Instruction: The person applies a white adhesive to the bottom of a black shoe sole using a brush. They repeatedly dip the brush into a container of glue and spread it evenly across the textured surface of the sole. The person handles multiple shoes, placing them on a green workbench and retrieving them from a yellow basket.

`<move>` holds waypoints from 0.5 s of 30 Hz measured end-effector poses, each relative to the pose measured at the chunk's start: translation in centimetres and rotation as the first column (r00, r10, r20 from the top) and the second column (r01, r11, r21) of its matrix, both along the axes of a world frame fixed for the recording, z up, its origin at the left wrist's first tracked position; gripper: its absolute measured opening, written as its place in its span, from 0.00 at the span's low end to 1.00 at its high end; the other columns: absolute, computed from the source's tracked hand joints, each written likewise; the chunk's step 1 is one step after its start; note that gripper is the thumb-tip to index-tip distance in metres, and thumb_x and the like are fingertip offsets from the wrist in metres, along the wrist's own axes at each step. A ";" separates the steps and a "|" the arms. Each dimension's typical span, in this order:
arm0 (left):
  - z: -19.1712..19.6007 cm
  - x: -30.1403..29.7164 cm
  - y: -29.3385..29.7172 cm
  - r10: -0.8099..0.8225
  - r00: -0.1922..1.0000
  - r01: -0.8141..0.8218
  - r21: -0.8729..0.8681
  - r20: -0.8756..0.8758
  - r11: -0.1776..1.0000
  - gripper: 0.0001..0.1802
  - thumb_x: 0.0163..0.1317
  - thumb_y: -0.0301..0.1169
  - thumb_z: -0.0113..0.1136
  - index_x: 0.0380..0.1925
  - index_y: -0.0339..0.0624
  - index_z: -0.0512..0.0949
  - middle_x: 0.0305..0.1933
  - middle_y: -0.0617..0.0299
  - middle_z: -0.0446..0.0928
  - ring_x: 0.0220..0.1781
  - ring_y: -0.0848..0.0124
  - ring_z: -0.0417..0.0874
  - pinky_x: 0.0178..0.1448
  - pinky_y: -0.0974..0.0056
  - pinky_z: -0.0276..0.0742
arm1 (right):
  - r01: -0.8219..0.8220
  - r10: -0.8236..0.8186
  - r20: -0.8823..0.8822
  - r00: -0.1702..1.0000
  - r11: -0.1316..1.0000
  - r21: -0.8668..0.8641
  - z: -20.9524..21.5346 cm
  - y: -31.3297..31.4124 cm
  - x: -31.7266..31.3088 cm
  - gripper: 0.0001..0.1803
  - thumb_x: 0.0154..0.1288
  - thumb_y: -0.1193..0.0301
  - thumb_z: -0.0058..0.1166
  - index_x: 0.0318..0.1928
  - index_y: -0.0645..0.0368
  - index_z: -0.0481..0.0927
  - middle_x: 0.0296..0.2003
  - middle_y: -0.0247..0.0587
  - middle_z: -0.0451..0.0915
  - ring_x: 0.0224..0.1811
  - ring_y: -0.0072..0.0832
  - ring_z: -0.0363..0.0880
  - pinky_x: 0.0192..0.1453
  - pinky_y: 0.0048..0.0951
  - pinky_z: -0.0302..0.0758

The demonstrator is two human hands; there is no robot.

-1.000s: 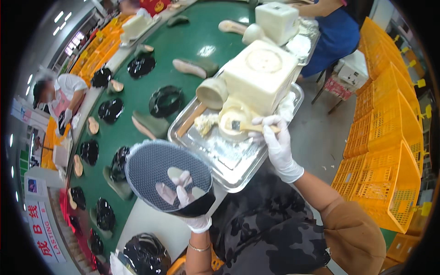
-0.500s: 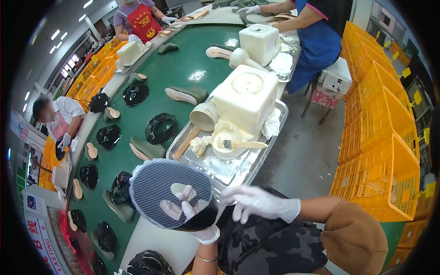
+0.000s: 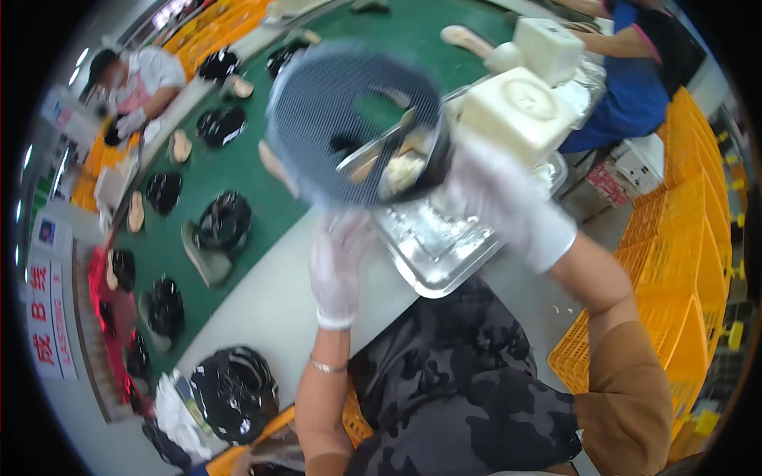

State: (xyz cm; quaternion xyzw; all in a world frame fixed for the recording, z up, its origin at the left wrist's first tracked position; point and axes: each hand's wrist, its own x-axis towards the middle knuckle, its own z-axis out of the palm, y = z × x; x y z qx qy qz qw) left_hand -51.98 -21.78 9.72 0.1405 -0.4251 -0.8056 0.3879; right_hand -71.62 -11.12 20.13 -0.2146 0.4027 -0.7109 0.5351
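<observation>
Off the tray's (image 3: 444,255) near left corner: black bundle (image 3: 234,394) by the white ledge (image 3: 290,297), neither of our hands on it. Between bundle and tray, our left hand (image 3: 337,266) is raised, fingers closed at the lower rim of the mesh upper (image 3: 313,119). We read that as a hold; blur hides the exact pinch.

Key relation: upper lies straight beyond the left hand, up over the tray's left end, and left of our right hand (image 3: 516,202). Mesh face toward us, part of the tray and a cream lump (image 3: 402,174) showing through its opening. Outline near round, so we get no clear long axis. Left is the nearer one. Right is over the tray, by the upper's right edge, too smeared for us to tell contact, or wide vs narrow.

On the tray's far part: cream box (image 3: 516,111). Left of the tray: green belt (image 3: 206,313) with an olive boot (image 3: 205,258). Past its far end: second box (image 3: 548,49), then a co-worker's blue apron (image 3: 607,115).
</observation>
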 end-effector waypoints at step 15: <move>-3.6 1.1 -3.7 0.022 1.000 -0.013 0.354 -0.021 0.935 0.26 0.68 0.45 0.41 0.55 0.34 0.62 0.51 0.49 0.71 0.55 0.57 0.73 0.60 0.54 0.68 | 0.321 0.144 -0.963 0.226 0.923 0.214 -0.6 -20.2 -18.6 0.14 0.63 0.63 0.53 0.38 0.62 0.71 0.25 0.40 0.76 0.22 0.21 0.74 0.24 0.22 0.72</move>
